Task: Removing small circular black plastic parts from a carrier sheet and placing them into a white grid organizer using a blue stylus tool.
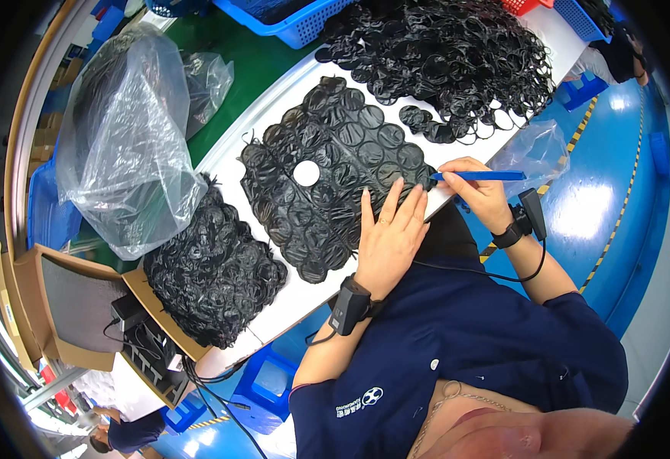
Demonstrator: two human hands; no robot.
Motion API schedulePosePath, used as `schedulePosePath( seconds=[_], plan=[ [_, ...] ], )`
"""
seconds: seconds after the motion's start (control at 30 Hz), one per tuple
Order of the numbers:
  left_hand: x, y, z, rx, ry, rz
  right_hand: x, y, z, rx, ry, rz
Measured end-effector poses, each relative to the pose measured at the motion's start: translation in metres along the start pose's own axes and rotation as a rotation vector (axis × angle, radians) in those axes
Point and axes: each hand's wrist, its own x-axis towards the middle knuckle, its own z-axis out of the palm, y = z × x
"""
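A black rubber sheet of joined rings [327, 176] lies flat on the white table [274, 321], with one round hole showing white near its middle. My left hand [388, 237] presses flat on the sheet's near edge, fingers spread. My right hand [476, 191] grips a thin blue tool [480, 176], its tip at the sheet's right edge. Both wrists wear black bands with cables.
A heap of loose black rings [442, 53] lies at the far end, another heap [213, 275] to the left. A clear plastic bag [128, 138] stands at left, a smaller one [534, 149] at right. Blue baskets [289, 23], cardboard boxes [52, 306] and blue stools [266, 382] surround the table.
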Motion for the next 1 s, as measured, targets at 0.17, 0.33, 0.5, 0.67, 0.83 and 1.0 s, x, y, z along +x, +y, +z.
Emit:
schedulePosePath(
  seconds=[0.17, 0.33, 0.5, 0.67, 0.83, 1.0],
  plan=[
    [-0.002, 0.001, 0.002, -0.076, 0.047, 0.051, -0.001, -0.005, -0.008, 0.116, 0.066, 0.138],
    [0.003, 0.003, 0.004, 0.021, 0.104, -0.04, -0.005, -0.018, 0.009, -0.123, -0.048, 0.125],
    [0.003, 0.004, 0.004, 0.044, 0.122, -0.04, -0.007, -0.012, 0.011, -0.156, -0.055, 0.097],
    [0.002, 0.004, 0.004, 0.04, 0.131, -0.035, -0.007, -0.01, 0.012, -0.195, -0.047, 0.06],
    [0.002, 0.003, 0.004, 0.031, 0.134, -0.035, -0.008, -0.008, 0.013, -0.348, -0.025, -0.093],
    [0.004, 0.004, 0.003, 0.022, 0.117, -0.031, 0.0, -0.016, 0.015, -0.577, -0.026, -0.369]
  ],
)
